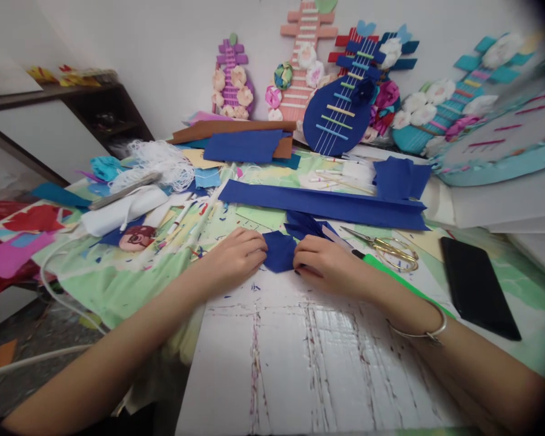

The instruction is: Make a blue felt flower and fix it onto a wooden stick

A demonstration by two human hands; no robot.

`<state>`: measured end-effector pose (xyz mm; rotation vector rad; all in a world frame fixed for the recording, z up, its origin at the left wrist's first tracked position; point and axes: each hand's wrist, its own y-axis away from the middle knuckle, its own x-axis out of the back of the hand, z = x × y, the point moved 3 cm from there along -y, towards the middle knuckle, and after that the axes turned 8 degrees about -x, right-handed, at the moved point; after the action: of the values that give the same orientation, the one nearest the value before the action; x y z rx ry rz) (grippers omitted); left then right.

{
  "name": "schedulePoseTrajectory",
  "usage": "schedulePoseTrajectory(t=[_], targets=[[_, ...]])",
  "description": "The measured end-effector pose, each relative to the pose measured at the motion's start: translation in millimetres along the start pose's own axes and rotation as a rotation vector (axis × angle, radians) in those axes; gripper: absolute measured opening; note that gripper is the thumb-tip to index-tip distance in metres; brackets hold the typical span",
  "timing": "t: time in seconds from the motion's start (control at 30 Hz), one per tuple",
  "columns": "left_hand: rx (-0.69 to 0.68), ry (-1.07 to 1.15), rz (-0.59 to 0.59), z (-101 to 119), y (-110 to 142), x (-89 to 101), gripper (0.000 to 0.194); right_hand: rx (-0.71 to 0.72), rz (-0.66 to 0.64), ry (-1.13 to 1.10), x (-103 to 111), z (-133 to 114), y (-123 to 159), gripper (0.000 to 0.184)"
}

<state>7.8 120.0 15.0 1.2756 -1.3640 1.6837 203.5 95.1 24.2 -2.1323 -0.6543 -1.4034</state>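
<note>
A small piece of dark blue paper (279, 251) is held at its two sides above the far end of the white cutting board. My left hand (240, 257) pinches its left edge, fingers closed. On the other side, my right hand (324, 261) grips the right edge with curled fingers; its fingertips are partly hidden. Just behind the right hand lie folded dark blue paper pieces (303, 224). Gold-handled scissors (384, 243) rest to the right of that hand, and a green-handled tool (399, 275) lies partly under the right forearm.
A long blue paper strip (322, 203) crosses the table behind the hands. A black phone (476, 284) lies at right. White string (157, 163) and paper scraps crowd the left. Decorated lute-shaped crafts (340, 115) lean on the wall. The scored white board (290, 363) lies in front.
</note>
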Motion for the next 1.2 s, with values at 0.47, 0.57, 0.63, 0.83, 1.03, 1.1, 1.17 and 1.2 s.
schedulePoseTrajectory(t=[0.47,0.57,0.63,0.83,1.03,1.1,1.17,1.2], targets=[[0.073,0.194,-0.02,0,5,2.2,0.025,0.103,0.085,0.192,-15,-5,-1,0.023],[0.058,0.191,0.007,-2,6,-0.4,0.017,0.074,0.107,0.146,-15,-1,-2,0.024],[0.058,0.168,0.034,-3,7,-3.3,0.015,0.049,0.108,0.082,-14,2,-2,0.025],[0.091,0.179,0.09,-4,4,-7.2,0.015,-0.011,0.099,0.011,-8,-6,0,0.023],[0.212,0.339,0.202,0,1,-4.3,0.011,-0.012,0.231,0.195,-7,-16,-2,0.013],[0.224,0.354,0.187,1,1,-4.8,0.01,0.005,0.271,0.218,-9,-13,-2,0.016],[0.218,0.354,0.172,1,1,-5.5,0.008,0.025,0.314,0.202,-9,-8,-2,0.021],[0.21,0.35,0.166,0,1,-5.9,0.007,0.033,0.33,0.185,-10,-6,-2,0.021]])
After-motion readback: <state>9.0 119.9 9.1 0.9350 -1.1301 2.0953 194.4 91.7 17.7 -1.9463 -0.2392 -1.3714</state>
